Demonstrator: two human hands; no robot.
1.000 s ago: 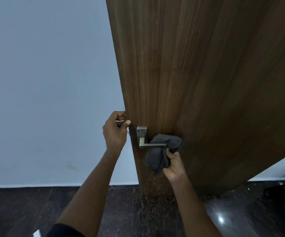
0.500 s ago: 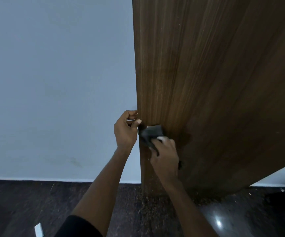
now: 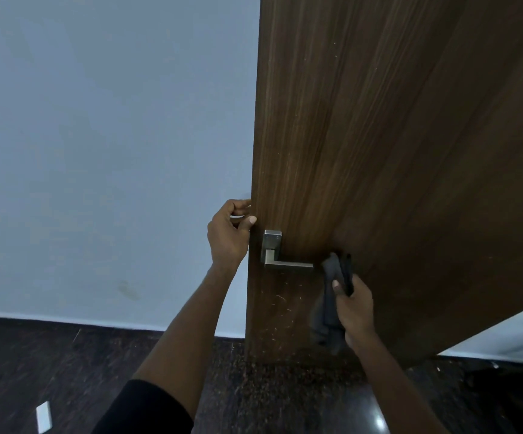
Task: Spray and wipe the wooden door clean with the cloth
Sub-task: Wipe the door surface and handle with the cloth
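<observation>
A dark wooden door stands open in front of me, its free edge facing left. On it sits a square metal lever handle. My left hand grips the door's edge just left of the handle, fingers wrapped around to the hidden far side. My right hand holds a bunched dark grey cloth against the door, just right of the lever's tip. Fine scratches and specks show on the wood below the handle. No spray bottle is in view.
A pale blue wall fills the left side, with a faint stain low down. The floor is dark polished stone. A small white scrap lies on the floor at the lower left.
My right hand with the cloth slid from over the handle's base rightward and down past the lever's end, uncovering the handle. My left hand kept its grip on the door edge.
</observation>
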